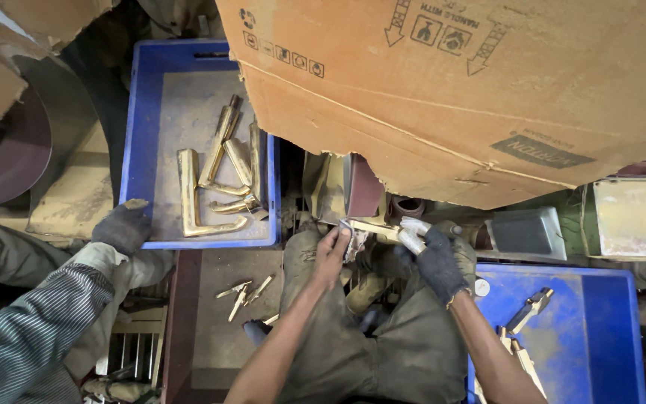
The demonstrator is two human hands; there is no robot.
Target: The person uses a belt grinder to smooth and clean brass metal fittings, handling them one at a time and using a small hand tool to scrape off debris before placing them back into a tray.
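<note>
Brass handle spans between our hands: bare left hand pinches one end, gloved right hand grips the other.

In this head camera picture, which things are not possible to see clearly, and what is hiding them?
- Machine behind the cardboard sheet: mostly hidden; only a dark red wheel edge shows.
- Brass piece between left hand and gloved right hand: its ends are covered by fingers, so its full shape is unclear.
- Parts in the right blue crate: partly hidden by the right forearm, cut by the bottom edge.
- Co-worker's gloved hand: its body is cut by the left edge.
</note>
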